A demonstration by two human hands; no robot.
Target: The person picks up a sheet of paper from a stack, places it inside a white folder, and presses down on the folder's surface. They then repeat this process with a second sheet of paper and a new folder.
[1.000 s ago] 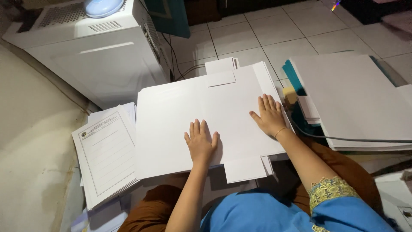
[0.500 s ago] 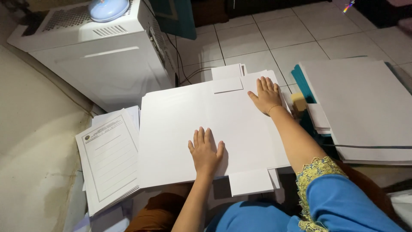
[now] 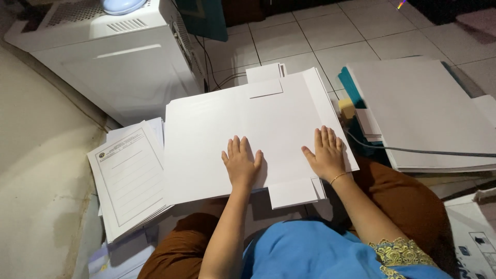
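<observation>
At far left, beside the wall, we note 1 stack of printed forms (image 3: 129, 181), its top sheet ruled with lines, lying just beside the main work. Behind it stands 1 white appliance (image 3: 119, 57) on the tiled floor (image 3: 330, 36).

Centre frame, we record 1 large stack of white die-cut card sheets (image 3: 227, 124) resting across our lap, with 1 tab projecting at the far edge and 1 at the near edge. Our left hand (image 3: 241, 163) lies flat on it, palm down, 5 digits spread, grasping nothing. Our right hand (image 3: 325, 153) lies likewise flat near the stack's right edge, fingers extended, released, 1 thin bracelet at the wrist. The 2 hands are apart, both touching the top sheet.

To the right, we count 1 further pile of white sheets (image 3: 423, 108), 1 grey cable (image 3: 429, 151) crossing its near edge, and 1 small yellowish block (image 3: 346, 108) between the 2 piles.
</observation>
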